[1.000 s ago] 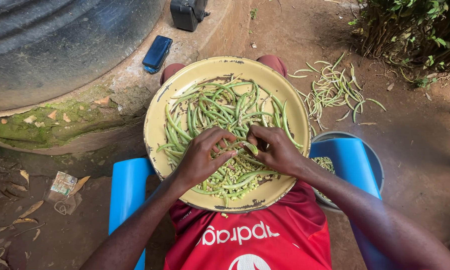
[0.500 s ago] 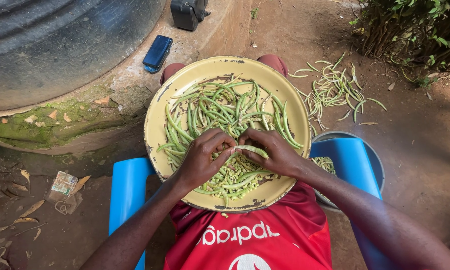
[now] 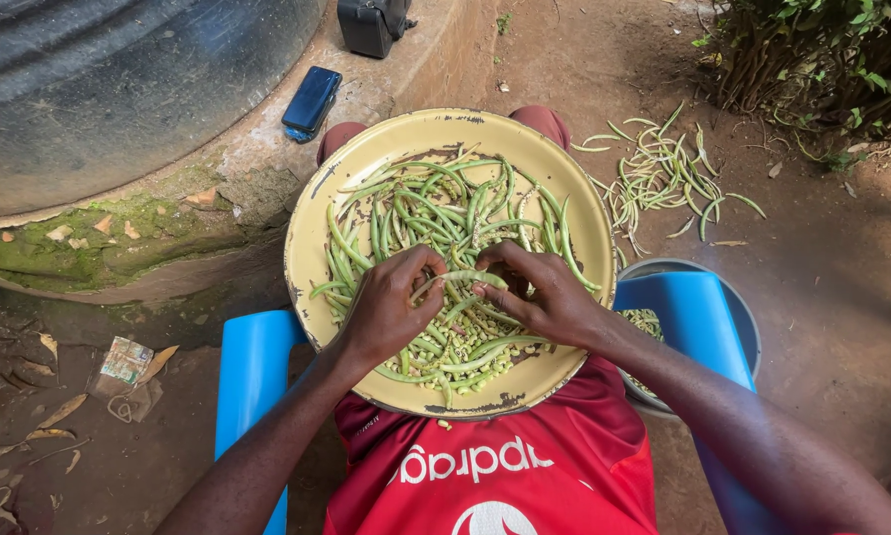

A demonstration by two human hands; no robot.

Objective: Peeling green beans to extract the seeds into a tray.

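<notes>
- The left hand and the right hand meet over the middle of a big yellow bowl that rests on the person's lap.
- Between them they hold one green pod; the left fingertips pinch its left end, the right fingertips pinch the right end, and the pod lies almost level just above the heap.
- Both hands are curled shut on that pod, thumbs facing each other, close but not touching as far as I can see.
- The bowl is chipped along its rim and holds a spread of long pods in its far half and a pile of small pale beans under and near the hands.
- The person wears a red shirt and sits on a blue chair, whose arms show on either side of the bowl.
- To the right, partly under the chair arm, sits a grey basin with some greenish bits inside.
- Further right on the dirt ground lies a loose scatter of empty pods, well apart from the bowl.
- To the left stands a large dark tank on a mossy concrete base; a blue phone lies on that base, and a dark box sits beyond it.
- A bush fills the upper right corner.
</notes>
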